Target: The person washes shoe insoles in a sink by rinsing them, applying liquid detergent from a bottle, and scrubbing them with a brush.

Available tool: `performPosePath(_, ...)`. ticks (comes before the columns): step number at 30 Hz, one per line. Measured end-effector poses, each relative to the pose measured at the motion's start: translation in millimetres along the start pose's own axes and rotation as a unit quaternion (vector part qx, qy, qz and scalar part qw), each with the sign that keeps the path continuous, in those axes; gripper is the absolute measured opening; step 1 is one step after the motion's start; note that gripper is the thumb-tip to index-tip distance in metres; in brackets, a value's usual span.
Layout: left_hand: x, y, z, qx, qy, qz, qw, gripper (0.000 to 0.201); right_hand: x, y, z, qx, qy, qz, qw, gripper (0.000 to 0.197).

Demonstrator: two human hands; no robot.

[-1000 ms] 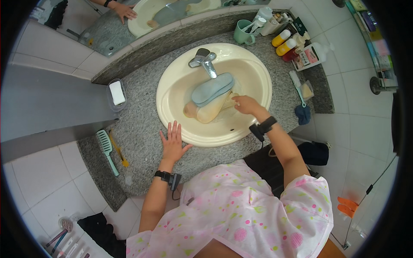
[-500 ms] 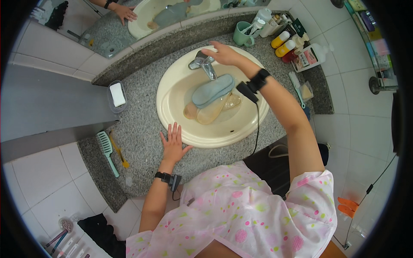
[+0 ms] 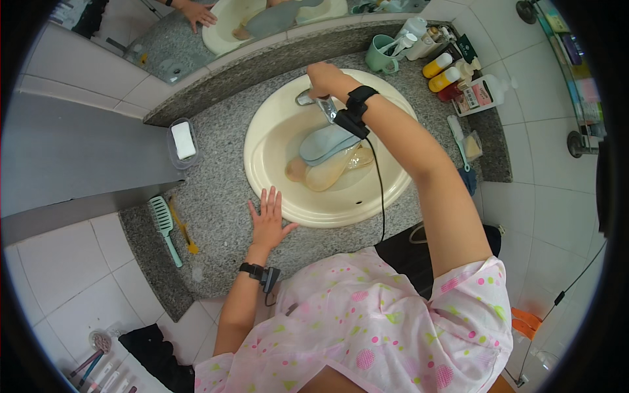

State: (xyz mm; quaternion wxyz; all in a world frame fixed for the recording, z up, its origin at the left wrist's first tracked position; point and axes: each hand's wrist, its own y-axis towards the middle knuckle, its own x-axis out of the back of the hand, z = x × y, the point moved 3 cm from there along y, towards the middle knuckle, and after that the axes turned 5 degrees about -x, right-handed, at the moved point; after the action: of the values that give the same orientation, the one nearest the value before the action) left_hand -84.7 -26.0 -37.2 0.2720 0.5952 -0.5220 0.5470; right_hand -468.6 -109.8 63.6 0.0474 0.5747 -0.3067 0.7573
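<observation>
My right hand is bent over the top of the chrome faucet, its curled fingers closed around the handle, which the hand mostly hides. Below the spout, several shoe insoles lie overlapping in the cream oval sink. A blue-grey insole is on top, and a translucent beige insole shows beside it. Shallow water appears to surround them. My left hand rests flat with fingers spread, fingertips at the sink's front-left rim and palm over the granite counter.
To the left are a soap dish with white soap, a mint hairbrush and a yellow toothbrush-like stick. At the back right stand a green mug and several bottles. A black cable hangs from my right wrist across the sink.
My right hand has gone from stretched-out fingers over the faucet to curled fingers around its handle. My left hand stays on the rim. The whole view has shifted slightly.
</observation>
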Motion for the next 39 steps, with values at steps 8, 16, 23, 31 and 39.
performPosePath(8, 3, -1, 0, -0.001, -0.002, 0.001, 1.0, 0.102, -7, -16, -30, 0.128, 0.018, -0.127, 0.983, 0.026)
performPosePath(16, 4, 0, 0, -0.011, -0.005, -0.016, 1.0, 0.101, 1, -12, -52, 0.182, -0.06, -0.063, 0.979, 0.03)
performPosePath(23, -1, -3, 2, -0.006, -0.006, -0.026, 1.0, 0.103, -4, -45, -57, 0.127, 0.081, -0.283, 0.947, 0.033)
performPosePath(31, -2, -2, 1, -0.004, -0.029, -0.028, 0.999, 0.103, -92, -58, -132, -0.066, 0.526, -0.314, 0.788, 0.028)
performPosePath(39, -4, 0, 0, -0.009, -0.017, -0.02, 1.0, 0.104, -69, -24, -99, -0.116, 0.481, -0.1, 0.863, 0.03)
